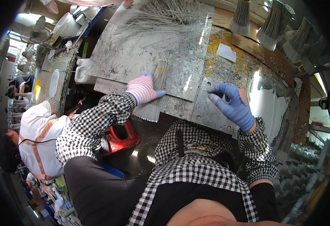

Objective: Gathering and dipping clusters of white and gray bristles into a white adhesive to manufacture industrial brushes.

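Observation:
My left hand (pixel 141 89), in a pink-striped glove with blue fingertips, is closed around a bundle of thin grey wires (pixel 148 112) at the front of the metal worktop. Its thumb lies across the bundle, and a yellow band (pixel 162 69) circles the wires near their far end. The lower ends fan out over the table edge. Off to the right, my right hand (pixel 232 106) hovers above the worktop in a blue glove. Its fingers are curved, with a small gap between thumb and index tips and nothing visible between them.
Loose wires (pixel 161 17) are heaped at the back of the worktop (pixel 116 56). Several yellow rings (pixel 212 49) lie on its right part near a white paper piece (pixel 226 52). Wire bundles (pixel 270 28) stand at the far right. A red stool (pixel 123 141) is below; another person (pixel 40 139) sits left.

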Demonstrator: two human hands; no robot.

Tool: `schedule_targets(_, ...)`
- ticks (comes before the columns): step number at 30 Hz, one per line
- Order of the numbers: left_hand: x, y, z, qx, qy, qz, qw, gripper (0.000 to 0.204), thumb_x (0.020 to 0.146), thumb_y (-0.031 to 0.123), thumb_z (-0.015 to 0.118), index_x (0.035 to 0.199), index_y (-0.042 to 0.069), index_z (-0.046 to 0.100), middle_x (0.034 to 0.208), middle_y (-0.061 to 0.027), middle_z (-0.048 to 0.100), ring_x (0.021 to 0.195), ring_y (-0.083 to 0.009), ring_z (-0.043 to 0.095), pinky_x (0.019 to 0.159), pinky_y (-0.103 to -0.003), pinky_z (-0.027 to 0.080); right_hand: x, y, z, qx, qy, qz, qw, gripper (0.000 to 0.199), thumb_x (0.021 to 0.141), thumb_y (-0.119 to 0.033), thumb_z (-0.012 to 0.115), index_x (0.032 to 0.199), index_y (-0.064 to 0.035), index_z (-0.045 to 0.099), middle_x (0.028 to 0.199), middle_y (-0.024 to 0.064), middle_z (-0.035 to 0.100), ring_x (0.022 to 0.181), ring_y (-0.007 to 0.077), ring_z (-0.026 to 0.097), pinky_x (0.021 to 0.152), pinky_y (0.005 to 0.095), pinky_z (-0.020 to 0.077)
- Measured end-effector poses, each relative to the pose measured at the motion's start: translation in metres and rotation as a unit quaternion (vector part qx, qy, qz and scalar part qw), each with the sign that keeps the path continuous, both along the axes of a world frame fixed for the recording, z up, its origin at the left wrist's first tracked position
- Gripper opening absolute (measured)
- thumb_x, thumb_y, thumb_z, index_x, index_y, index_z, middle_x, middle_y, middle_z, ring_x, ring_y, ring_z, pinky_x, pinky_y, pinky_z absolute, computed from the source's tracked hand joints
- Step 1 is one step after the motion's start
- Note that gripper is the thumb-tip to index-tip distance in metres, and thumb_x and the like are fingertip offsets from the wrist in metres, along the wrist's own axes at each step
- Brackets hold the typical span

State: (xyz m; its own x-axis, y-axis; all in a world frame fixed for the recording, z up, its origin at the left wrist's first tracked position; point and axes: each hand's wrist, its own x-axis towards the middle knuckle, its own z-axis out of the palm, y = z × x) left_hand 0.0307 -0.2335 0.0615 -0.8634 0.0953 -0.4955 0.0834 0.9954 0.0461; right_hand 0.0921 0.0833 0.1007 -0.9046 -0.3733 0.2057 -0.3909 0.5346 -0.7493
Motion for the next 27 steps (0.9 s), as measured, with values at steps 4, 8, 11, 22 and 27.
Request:
schedule_targets(4,0.004,-0.006,0.003,0.01,0.0,-0.019,1.0,0.109,0.074,0.072,0.073,0.142,-0.008,0.045,0.131,-0.0285,0.062,0.121,-0.038,0.063,0.101,-0.044,0.052,-0.084,-0.027,-0.026,0.043,-0.002,0.035,0.998,0.023,0.092,-0.023,0.07,0.104,-0.0038,0.072,0.087,0.0118,0.073,0.077,0.0228,0.069,0.075,0.0341,0.0555)
schedule_targets(8,0.008,-0.009,-0.002,0.05,0.053,-0.001,0.997,0.114,0.072,0.069,0.078,0.147,-0.008,0.039,0.133,-0.0298,0.059,0.121,-0.0394,0.062,0.101,-0.044,0.052,-0.184,-0.06,-0.067,0.174,0.105,-0.004,0.979,0.032,0.089,-0.03,0.069,0.113,-0.0086,0.069,0.1,0.0142,0.073,0.097,0.0324,0.071,0.084,0.0433,0.0563)
schedule_targets(11,-0.005,-0.017,-0.006,0.112,0.125,-0.009,0.986,0.105,0.077,0.062,0.079,0.148,-0.005,0.04,0.128,-0.0277,0.061,0.114,-0.0377,0.064,0.098,-0.045,0.053,-0.243,-0.084,-0.091,0.279,0.18,-0.034,0.943,0.031,0.087,-0.029,0.069,0.112,-0.0104,0.068,0.102,0.014,0.07,0.101,0.0347,0.07,0.086,0.0459,0.0569)
schedule_targets(22,-0.146,-0.042,-0.025,-0.08,0.259,-0.113,0.956,0.093,0.072,0.033,0.085,0.152,0.017,0.04,0.151,-0.0144,0.043,0.141,-0.0328,0.041,0.114,-0.051,0.039,-0.316,-0.161,-0.126,0.344,0.2,0.108,0.911,0.018,0.088,-0.017,0.059,0.101,-0.0081,0.067,0.093,0.0149,0.071,0.091,0.0343,0.07,0.079,0.045,0.0572)
schedule_targets(27,-0.232,-0.059,-0.025,-0.215,0.265,-0.108,0.934,0.128,0.062,0.029,0.094,0.163,0.023,0.016,0.166,-0.0156,0.023,0.152,-0.0331,0.028,0.118,-0.054,0.033,-0.326,-0.197,-0.104,0.308,0.138,0.144,0.93,0.025,0.088,-0.016,0.059,0.111,-0.0103,0.067,0.099,0.0144,0.072,0.096,0.0339,0.07,0.083,0.0472,0.0565)
